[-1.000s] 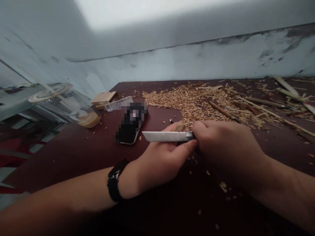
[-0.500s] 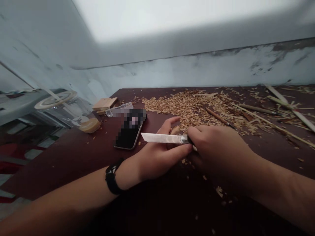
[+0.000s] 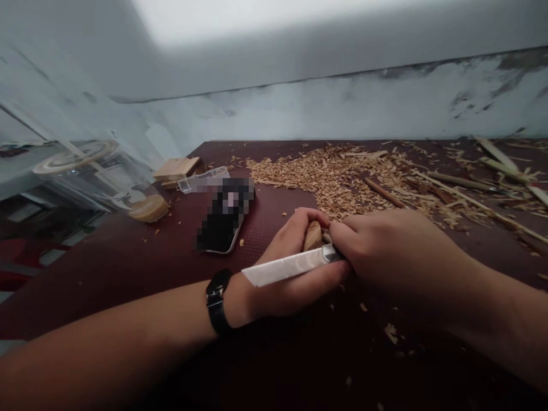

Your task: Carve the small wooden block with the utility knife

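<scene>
Moved since earlier frame: knife (image 3: 286, 267), tip swung down twd wrist of L hand (image 3: 295, 292); L index, straighter before, now curled in round wood pc. (image 3: 312, 236).

- L hand: closed round wood pc., thumb extended below blade, reaching to R hand (image 3: 394, 251).
- R hand: clenched on knife handle, mostly hidden, nr. L fingertips.
- Wood pc.: sm., pale, in L grip, just beyond blade; contact w/ edge, can't tell.
- Watch (image 3: 217, 297): black, on L wrist.
- Bench (image 3: 107, 279): dark red; phone (image 3: 226, 220) to L, clear plastic case (image 3: 205, 180) & wood block (image 3: 176, 169) behind, cup (image 3: 148, 206) farther L.
- Shavings (image 3: 325, 174): heap beyond hands; brown stick (image 3: 383, 193) at R side of heap.
- Risk (judged): cut to L thumb or wrist, w/ blade lying across; likely cause, R grip slipping or sudden give in wood. Also poss. twist of wood pc. if L grip loosens, w/ edge skidding off.
</scene>
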